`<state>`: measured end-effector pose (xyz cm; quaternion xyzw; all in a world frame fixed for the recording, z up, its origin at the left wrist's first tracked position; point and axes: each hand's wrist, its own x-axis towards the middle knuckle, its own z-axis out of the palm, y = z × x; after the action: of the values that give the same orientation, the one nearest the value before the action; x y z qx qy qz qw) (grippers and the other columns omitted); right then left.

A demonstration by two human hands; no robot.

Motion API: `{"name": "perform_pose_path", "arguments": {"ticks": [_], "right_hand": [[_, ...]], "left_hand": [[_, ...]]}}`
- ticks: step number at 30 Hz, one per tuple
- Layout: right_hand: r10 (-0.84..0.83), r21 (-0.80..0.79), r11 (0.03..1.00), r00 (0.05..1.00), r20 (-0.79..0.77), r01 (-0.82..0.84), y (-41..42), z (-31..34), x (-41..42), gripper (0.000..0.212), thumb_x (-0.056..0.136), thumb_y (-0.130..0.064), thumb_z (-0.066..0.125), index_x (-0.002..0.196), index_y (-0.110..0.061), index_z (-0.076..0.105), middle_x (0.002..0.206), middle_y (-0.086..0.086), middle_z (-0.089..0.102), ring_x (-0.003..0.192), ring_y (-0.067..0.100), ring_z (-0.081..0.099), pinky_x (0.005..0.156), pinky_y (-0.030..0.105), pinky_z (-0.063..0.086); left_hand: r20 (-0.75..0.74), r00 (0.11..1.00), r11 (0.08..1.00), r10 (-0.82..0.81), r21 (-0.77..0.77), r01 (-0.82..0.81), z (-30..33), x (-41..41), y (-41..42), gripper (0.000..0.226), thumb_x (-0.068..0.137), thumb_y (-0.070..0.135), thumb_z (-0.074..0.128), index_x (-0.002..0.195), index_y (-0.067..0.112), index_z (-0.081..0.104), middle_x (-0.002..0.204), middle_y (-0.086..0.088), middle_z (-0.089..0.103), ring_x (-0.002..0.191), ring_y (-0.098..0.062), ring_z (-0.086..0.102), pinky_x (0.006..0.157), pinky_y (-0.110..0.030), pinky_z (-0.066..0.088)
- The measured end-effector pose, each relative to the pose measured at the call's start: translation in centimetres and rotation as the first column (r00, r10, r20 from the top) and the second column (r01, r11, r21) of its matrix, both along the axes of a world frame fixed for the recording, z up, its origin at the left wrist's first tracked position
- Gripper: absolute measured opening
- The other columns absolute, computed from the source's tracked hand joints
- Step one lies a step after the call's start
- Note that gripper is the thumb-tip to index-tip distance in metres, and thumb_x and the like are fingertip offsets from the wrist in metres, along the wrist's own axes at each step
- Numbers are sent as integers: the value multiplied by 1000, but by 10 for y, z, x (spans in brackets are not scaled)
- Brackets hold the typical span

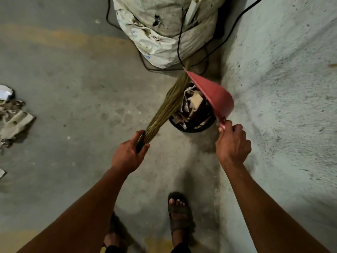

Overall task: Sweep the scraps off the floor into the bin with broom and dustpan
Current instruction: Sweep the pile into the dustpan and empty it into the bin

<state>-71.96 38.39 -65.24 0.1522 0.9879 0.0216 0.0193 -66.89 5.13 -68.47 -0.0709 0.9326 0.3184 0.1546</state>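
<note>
- The round black bin (191,125) stood on the bare concrete floor (82,106) beside the pale plastered wall (282,70), and it was already well filled with torn paper and cardboard.
- My right hand (232,143) pinched the handle of the pink plastic dustpan (211,92), which I had tipped steeply over the bin; its long axis ran from my hand up and away, lip farthest from me.
- My left hand (130,152) gripped the neck of the straw-coloured grass broom (171,97), bristles pointing away across the bin's left edge toward the dustpan's lip.
- Judgement: one load was being emptied; the task was partly done.
- Outstanding: crumpled paper and cardboard scraps (12,115) lay well apart at far left.
- A stuffed white woven sack (160,30) and a black cable (179,42) stood beyond the bin.
</note>
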Motion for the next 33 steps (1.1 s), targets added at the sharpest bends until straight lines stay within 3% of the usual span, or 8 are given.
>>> {"name": "perform_pose_path", "arguments": {"ticks": [4, 10, 14, 19, 26, 33], "right_hand": [[-51, -93, 994, 998, -38, 47, -9, 6, 9, 32, 97, -29, 70, 127, -24, 58, 113, 10, 60, 95, 32, 62, 70, 42, 47], [-171, -302, 940, 985, -9, 160, -21, 8, 14, 22, 104, -35, 62, 125, -30, 63, 110, 2, 58, 89, 21, 58, 68, 34, 40], [-220, -368, 912, 973, -66, 181, -24, 12, 10, 26, 104, -36, 62, 127, -27, 66, 114, 4, 62, 99, 26, 64, 71, 34, 40], [-215, -368, 917, 968, -133, 153, -25, 25, 14, 26, 104, -38, 60, 126, -28, 65, 115, 4, 63, 98, 26, 64, 71, 34, 42], [-228, -367, 920, 950, -215, 138, -36, 48, 40, 23, 103, -41, 60, 119, -27, 68, 106, 0, 64, 82, 14, 52, 67, 30, 38], [-183, -343, 928, 980, -80, 146, -47, 71, 60, 16, 96, -45, 63, 101, -31, 69, 82, -9, 61, 72, 18, 59, 65, 30, 41]], "left_hand": [[-42, 998, 996, -36, -86, 32, 2, -2, -6, 53, 102, 53, 58, 151, 36, 42, 87, 3, 62, 66, -19, 58, 57, -31, 48], [-24, 999, 997, -26, -69, 24, -2, 1, -15, 52, 103, 56, 55, 150, 38, 40, 92, -5, 71, 67, -20, 62, 57, -32, 51], [-12, 1000, 999, -2, -54, 1, -1, 2, -19, 52, 103, 54, 56, 150, 38, 41, 89, -2, 66, 65, -20, 60, 57, -30, 47], [-7, 1000, 998, 23, -51, -24, 1, 8, -24, 51, 103, 55, 56, 149, 40, 41, 83, 2, 63, 64, -20, 58, 58, -30, 46], [14, 1000, 999, 2, -33, -1, -2, 13, -20, 53, 103, 59, 53, 151, 44, 36, 90, -3, 69, 63, -20, 63, 57, -37, 59], [10, 1000, 1000, 16, -16, -16, -6, 10, -10, 52, 104, 55, 54, 150, 41, 37, 91, -2, 70, 63, -18, 63, 57, -35, 59]]}}
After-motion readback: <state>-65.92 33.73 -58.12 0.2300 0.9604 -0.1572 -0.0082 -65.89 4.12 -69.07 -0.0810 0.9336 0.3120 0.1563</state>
